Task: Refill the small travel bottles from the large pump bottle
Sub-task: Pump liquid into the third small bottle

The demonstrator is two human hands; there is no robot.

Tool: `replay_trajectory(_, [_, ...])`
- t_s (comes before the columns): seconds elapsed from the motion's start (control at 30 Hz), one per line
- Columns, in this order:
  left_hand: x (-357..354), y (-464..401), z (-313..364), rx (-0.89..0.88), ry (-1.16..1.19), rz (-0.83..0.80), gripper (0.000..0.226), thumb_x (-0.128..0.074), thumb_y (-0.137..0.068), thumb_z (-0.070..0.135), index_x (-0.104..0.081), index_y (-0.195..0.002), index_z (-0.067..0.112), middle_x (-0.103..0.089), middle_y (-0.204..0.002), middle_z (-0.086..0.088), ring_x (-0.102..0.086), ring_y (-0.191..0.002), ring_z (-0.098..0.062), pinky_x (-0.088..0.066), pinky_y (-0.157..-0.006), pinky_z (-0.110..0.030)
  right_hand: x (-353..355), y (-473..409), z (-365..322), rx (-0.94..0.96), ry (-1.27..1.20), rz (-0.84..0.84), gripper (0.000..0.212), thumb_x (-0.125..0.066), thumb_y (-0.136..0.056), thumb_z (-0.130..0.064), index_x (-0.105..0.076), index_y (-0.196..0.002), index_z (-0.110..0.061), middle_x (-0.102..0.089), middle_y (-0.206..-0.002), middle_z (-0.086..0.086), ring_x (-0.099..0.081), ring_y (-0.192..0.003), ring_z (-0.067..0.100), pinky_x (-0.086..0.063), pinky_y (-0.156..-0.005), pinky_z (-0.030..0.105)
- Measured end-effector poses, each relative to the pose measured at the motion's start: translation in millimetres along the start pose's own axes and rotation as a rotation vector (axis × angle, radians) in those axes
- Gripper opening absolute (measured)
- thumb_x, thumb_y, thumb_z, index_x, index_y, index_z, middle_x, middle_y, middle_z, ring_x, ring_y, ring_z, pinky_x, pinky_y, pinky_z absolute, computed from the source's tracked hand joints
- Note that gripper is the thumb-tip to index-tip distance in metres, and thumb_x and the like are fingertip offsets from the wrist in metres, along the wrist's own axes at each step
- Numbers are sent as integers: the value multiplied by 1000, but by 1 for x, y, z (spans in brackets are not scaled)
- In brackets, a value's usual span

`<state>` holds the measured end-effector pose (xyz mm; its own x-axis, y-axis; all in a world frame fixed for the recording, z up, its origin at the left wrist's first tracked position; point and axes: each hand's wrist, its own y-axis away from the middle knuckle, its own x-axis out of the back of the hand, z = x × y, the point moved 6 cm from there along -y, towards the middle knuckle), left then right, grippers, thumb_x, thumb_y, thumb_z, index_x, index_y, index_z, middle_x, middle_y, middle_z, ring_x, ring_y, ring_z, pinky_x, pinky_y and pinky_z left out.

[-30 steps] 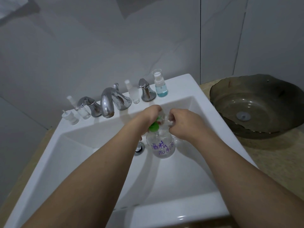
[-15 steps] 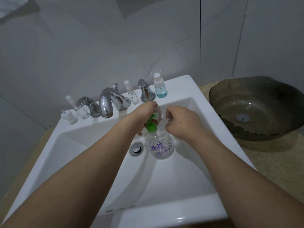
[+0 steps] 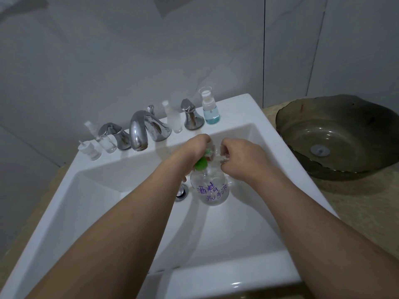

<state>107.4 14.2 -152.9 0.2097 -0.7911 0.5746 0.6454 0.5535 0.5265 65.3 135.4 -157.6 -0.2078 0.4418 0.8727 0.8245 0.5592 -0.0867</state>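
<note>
A white rectangular sink (image 3: 269,134) sits in a speckled beige worktop (image 3: 356,201). On its far ledge stand a chrome spout (image 3: 140,130) and two chrome tap handles (image 3: 114,134) (image 3: 192,117). A drain plug (image 3: 181,192) lies in the basin. To the right rests a dark glass bowl basin (image 3: 345,117).

Both my forearms reach forward and converge in front of me, bare to the elbow. My left hand (image 3: 195,145) is knuckles-up, its fingers curled downward in a closed grip. My right hand (image 3: 239,155) sits just beside it, wrist bent slightly inward, fingers curled with thumb and fingertips pinched together. The two hands are nearly touching.
</note>
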Motion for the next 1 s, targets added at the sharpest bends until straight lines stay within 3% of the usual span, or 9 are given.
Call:
replay_trajectory(0.17, [-2,-3,-1,10,24,-20,34,-43,-90,44,-54,-108,17,-58,-87,-7,-54,-104,-34,-33,-82,-57,-1,-1,0,-4,0,-2,22,-62,-75,-18,-47,-87,-29,-58,-93,-6,-56,-92,21,-37,-70,28])
replay_trajectory(0.4, [-2,-4,0,6,28,-16,33,-44,-89,43,-55,-109,19,-63,-104,-13,-56,-105,-34,-35,-84,-55,-1,-2,-1,6,24,13,24,-62,-73,-17,-47,-87,-29,-63,-99,-4,-58,-94,23,-42,-74,30])
replay_trajectory(0.53, [7,-4,4,1,32,-24,41,-45,-88,48,-53,-120,23,-62,-110,-10,-56,-103,-32,-32,-85,-57,5,-2,-6,38,-20,70,23,-63,-72,-18,-47,-85,-28,-63,-97,-4,-58,-93,23,-45,-76,32])
replay_trajectory(0.67, [8,-2,8,-11,45,-44,36,-43,-92,47,-52,-116,23,-61,-89,-5,-55,-102,-31,-28,-99,-62,6,-2,-6,44,-45,95,23,-64,-71,-18,-47,-83,-28,-63,-97,-4,-59,-92,23,-44,-73,31])
replay_trajectory(0.8, [5,-1,6,-8,19,-19,37,-43,-90,48,-53,-115,23,-65,-102,-9,-57,-104,-33,-31,-87,-59,5,-2,-4,35,-47,92,22,-62,-71,-18,-50,-87,-27,-64,-99,-4,-59,-95,24,-47,-77,32])
replay_trajectory(0.93, [1,1,3,-6,9,-15,27,-43,-91,43,-57,-94,20,-60,-82,-5,-55,-87,-27,-32,-80,-52,1,-2,-2,3,-1,23,23,-62,-72,-16,-46,-86,-28,-62,-99,-3,-58,-97,24,-41,-75,31])
replay_trajectory(1.0, [0,2,3,-20,15,-7,25,-43,-93,40,-55,-95,19,-55,-78,-5,-48,-73,-23,-34,-77,-45,0,-2,-1,-6,7,7,23,-61,-72,-16,-46,-86,-28,-63,-100,-3,-58,-97,24,-41,-75,31])
